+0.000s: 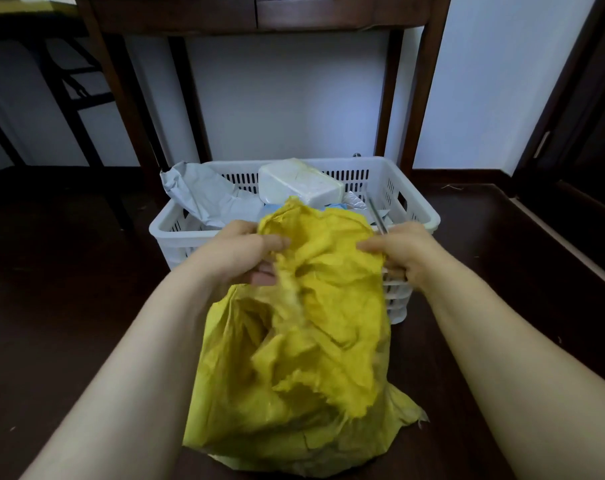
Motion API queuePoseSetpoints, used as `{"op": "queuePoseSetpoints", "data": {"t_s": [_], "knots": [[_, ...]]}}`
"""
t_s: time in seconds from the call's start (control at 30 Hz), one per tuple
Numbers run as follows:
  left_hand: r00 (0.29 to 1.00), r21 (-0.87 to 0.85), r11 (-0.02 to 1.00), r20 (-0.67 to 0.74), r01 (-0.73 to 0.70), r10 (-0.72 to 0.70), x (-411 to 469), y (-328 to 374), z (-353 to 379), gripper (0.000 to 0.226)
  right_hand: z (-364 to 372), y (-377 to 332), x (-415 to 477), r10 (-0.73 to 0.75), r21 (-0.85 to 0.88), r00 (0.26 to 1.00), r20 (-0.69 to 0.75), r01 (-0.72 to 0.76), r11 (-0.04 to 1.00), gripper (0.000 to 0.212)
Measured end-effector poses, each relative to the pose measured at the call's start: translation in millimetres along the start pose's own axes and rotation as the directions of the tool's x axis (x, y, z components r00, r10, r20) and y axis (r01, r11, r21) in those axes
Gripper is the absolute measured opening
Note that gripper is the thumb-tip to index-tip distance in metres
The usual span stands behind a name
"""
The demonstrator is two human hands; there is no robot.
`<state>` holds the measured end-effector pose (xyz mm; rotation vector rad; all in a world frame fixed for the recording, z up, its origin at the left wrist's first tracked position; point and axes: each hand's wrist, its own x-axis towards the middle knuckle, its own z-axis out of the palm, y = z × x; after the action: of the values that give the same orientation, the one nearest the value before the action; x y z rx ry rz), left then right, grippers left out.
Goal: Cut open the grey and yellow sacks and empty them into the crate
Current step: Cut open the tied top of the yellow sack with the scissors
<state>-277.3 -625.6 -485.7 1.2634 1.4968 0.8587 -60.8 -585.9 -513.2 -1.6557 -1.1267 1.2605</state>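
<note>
A crumpled yellow woven sack (304,341) stands on the dark floor in front of a white slatted crate (420,209). My left hand (245,252) grips the sack's upper left edge. My right hand (401,252) grips its upper right edge and also holds a thin metal blade, likely scissors (377,216), pointing up over the crate. The sack's frayed top leans against the crate's near rim. Inside the crate lie a grey sack (204,195), a white foam block (299,183) and bits of blue and silver packaging.
A dark wooden table (259,12) stands behind the crate against a white wall, its legs on both sides. A folding frame (76,81) is at the back left. A dark door frame (571,116) lies to the right. Dark floor surrounds the crate.
</note>
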Motion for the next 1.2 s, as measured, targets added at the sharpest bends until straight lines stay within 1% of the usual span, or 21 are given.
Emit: {"op": "queuePoseSetpoints", "data": {"t_s": [0.07, 0.13, 0.17, 0.2, 0.23, 0.3, 0.37, 0.47, 0.53, 0.67, 0.73, 0.77, 0.8, 0.83, 0.9, 0.93, 0.97, 1.03, 1.1, 1.13, 1.2], "knots": [[0.983, -0.066, 0.996, 0.168, -0.058, 0.068, 0, -1, 11, 0.094, 6, -20, -6, -0.045, 0.221, 0.997, 0.063, 0.03, 0.975, 0.028], [0.95, 0.097, 0.978, 0.272, -0.184, 0.152, -2, 0, 24, 0.119, 16, -35, -20, -0.135, 0.258, 0.983, 0.126, 0.099, 0.961, 0.03], [0.947, 0.183, 0.952, 0.255, -0.247, 0.196, -1, -1, 31, 0.124, 22, -39, -27, -0.182, 0.246, 0.972, 0.151, 0.141, 0.959, 0.028], [0.954, 0.269, 0.92, 0.172, -0.286, 0.246, 0, -2, 37, 0.121, 26, -41, -33, -0.22, 0.241, 0.96, 0.176, 0.175, 0.955, 0.028], [0.952, 0.356, 0.886, 0.039, -0.296, 0.302, 1, -2, 42, 0.106, 29, -44, -39, -0.245, 0.242, 0.946, 0.21, 0.193, 0.951, 0.028], [0.878, 0.545, 0.807, -0.242, -0.229, 0.413, 3, -5, 47, 0.056, 30, -51, -49, -0.282, 0.232, 0.918, 0.278, 0.221, 0.947, 0.023], [0.793, 0.602, 0.79, -0.424, -0.114, 0.437, 5, -7, 39, 0.03, 20, -60, -54, -0.331, 0.21, 0.909, 0.253, 0.283, 0.936, 0.02], [0.683, 0.586, 0.81, -0.576, -0.037, 0.448, 6, -5, 12, 0.033, -3, -64, -51, -0.416, 0.156, 0.901, 0.12, 0.397, 0.905, 0.042], [0.64, 0.572, 0.816, -0.599, -0.079, 0.481, 7, -4, -2, 0.038, -12, -58, -49, -0.402, 0.062, 0.904, 0.143, 0.397, 0.916, 0.063], [0.661, 0.409, 0.908, -0.658, -0.09, 0.362, 8, -7, -11, 0.036, -4, -50, -50, -0.251, -0.102, 0.879, 0.406, 0.317, 0.943, 0.101], [0.665, 0.382, 0.919, -0.661, -0.1, 0.347, 9, -6, -10, 0.035, 14, -49, -53, -0.192, -0.224, 0.881, 0.433, 0.312, 0.923, 0.128], [0.676, 0.358, 0.928, -0.66, -0.104, 0.33, 10, -4, -9, 0.037, 26, -47, -56, -0.189, -0.276, 0.895, 0.404, 0.316, 0.908, 0.133], [0.691, 0.321, 0.941, -0.656, -0.108, 0.303, 10, -3, -8, 0.043, 37, -44, -58, -0.225, -0.289, 0.912, 0.342, 0.33, 0.899, 0.126], [0.704, 0.261, 0.957, -0.656, -0.129, 0.274, 8, -1, -6, 0.048, 45, -42, -56, -0.283, -0.243, 0.925, 0.253, 0.344, 0.907, 0.107], [0.757, 0.009, 0.981, -0.635, -0.193, 0.155, 4, 5, -6, 0.036, 48, -41, -46, -0.348, 0.014, 0.937, 0.041, 0.348, 0.937, 0.042], [0.821, -0.184, 0.959, -0.565, -0.215, 0.076, 0, 9, -6, 0.027, 44, -43, -41, -0.334, 0.18, 0.94, -0.069, 0.341, 0.923, 0.018], [0.89, -0.349, 0.913, -0.454, -0.211, 0.032, -4, 12, -6, 0.022, 39, -44, -35, -0.288, 0.318, 0.943, -0.166, 0.328, 0.89, 0.018], [0.981, -0.476, 0.863, -0.162, -0.17, 0.104, -12, 18, -7, 0.024, 30, -43, -27, -0.218, 0.448, 0.927, -0.306, 0.342, 0.826, 0.027], [0.969, -0.466, 0.869, 0.081, -0.17, 0.233, -14, 21, -7, 0.035, 27, -44, -25, -0.2, 0.487, 0.905, -0.375, 0.377, 0.788, 0.032], [0.951, -0.463, 0.862, 0.11, -0.207, 0.287, -15, 22, -6, 0.032, 26, -47, -27, -0.2, 0.536, 0.917, -0.345, 0.368, 0.76, 0.031], [0.952, -0.48, 0.836, 0.003, -0.267, 0.306, -16, 25, -2, 0.029, 27, -54, -37, -0.273, 0.67, 0.954, -0.124, 0.284, 0.686, 0.015]]}}
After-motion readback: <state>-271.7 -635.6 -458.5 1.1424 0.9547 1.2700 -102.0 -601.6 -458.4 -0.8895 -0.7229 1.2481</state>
